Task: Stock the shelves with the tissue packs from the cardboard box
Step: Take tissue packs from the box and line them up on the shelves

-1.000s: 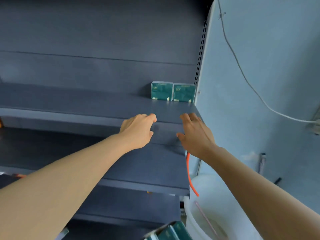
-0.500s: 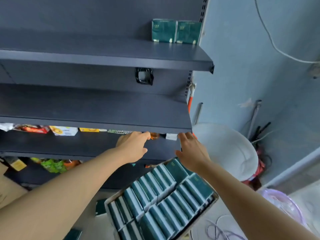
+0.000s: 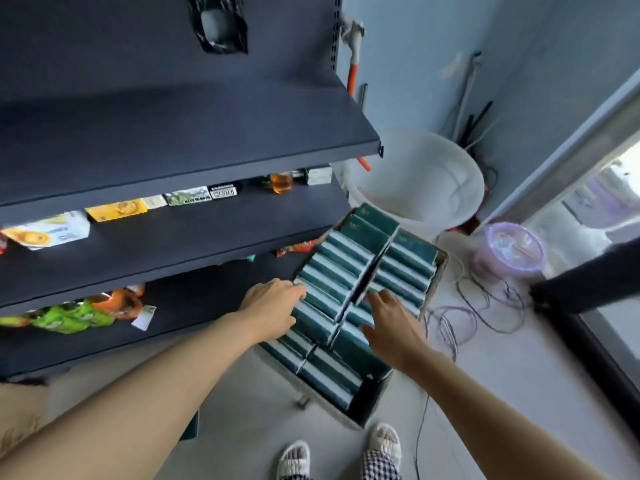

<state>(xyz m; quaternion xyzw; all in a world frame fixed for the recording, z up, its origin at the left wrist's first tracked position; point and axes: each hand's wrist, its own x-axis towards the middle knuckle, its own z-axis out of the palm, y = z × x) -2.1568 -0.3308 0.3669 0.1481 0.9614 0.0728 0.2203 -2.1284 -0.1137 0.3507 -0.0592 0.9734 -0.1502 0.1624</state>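
A cardboard box [image 3: 438, 271] stands on the floor in front of the dark shelving, filled with two rows of dark green tissue packs [image 3: 337, 268] standing on edge. My left hand [image 3: 273, 306] reaches over the left row with its fingers extended onto the packs. Over the right row my right hand [image 3: 391, 323] hovers with fingers spread and relaxed; it holds nothing. The dark grey shelf [image 3: 194, 133] above is bare in view. Whether the left fingers touch a pack or hover is blurred.
Lower shelves [image 3: 180, 237] carry snack packets, small boxes and an amber bottle [image 3: 282, 181]. A white bucket [image 3: 415, 174] stands right of the shelving, a clear lidded tub [image 3: 509, 251] and loose cables [image 3: 485, 306] beyond the box. My slippered feet [image 3: 339, 455] are at the bottom.
My view has dropped from the upper shelf with its two packs down to the box. Both hands have come down from the shelf edge to just over the packs.
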